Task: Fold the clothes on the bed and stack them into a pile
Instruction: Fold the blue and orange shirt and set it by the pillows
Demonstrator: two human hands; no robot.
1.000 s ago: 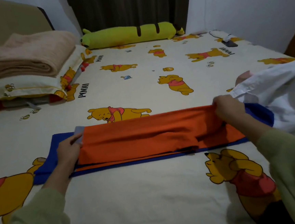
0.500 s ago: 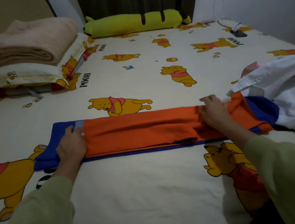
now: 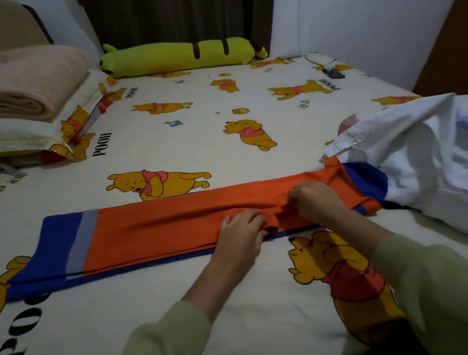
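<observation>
left hand (image 3: 242,232), right hand (image 3: 318,201) pinching orange garment (image 3: 161,229) (folded)

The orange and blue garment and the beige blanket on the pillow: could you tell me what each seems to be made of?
The orange and blue garment looks like a thin, matte knit, probably cotton jersey: it lies flat and bunches into soft wrinkles at the right hand. The beige blanket looks like thick fleece or plush, with a fuzzy surface and bulky rounded folds.
</observation>
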